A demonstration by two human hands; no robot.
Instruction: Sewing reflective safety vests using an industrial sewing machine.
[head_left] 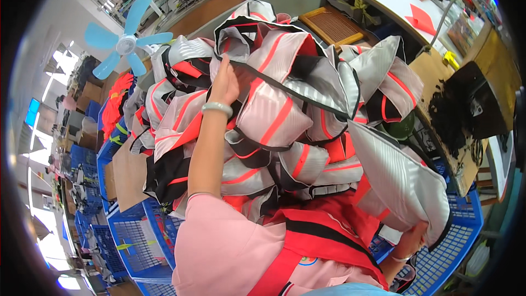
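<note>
A big heap of sewn fabric pieces [274, 118] fills the middle, silver-grey and pale pink with coral-red stripes and black edging. My left hand [226, 83], a pale bangle on its wrist, is raised at the heap's upper left and closed on a black-edged fabric piece; the fingertips are partly hidden. A black edging strip runs from there down to the right. At the lower right my right hand [415, 239] grips the lower edge of a long silver striped fabric panel [402, 167], its fingers partly behind the cloth. The panel hangs slanting from the heap.
Blue plastic crates [139, 241] stand at the lower left, and another blue crate [460, 241] is below the right hand. A light-blue fan [126, 44] is at the upper left. At right are a wooden table [466, 172] and dark box [476, 98]. A wood-framed woven seat [331, 24] lies behind.
</note>
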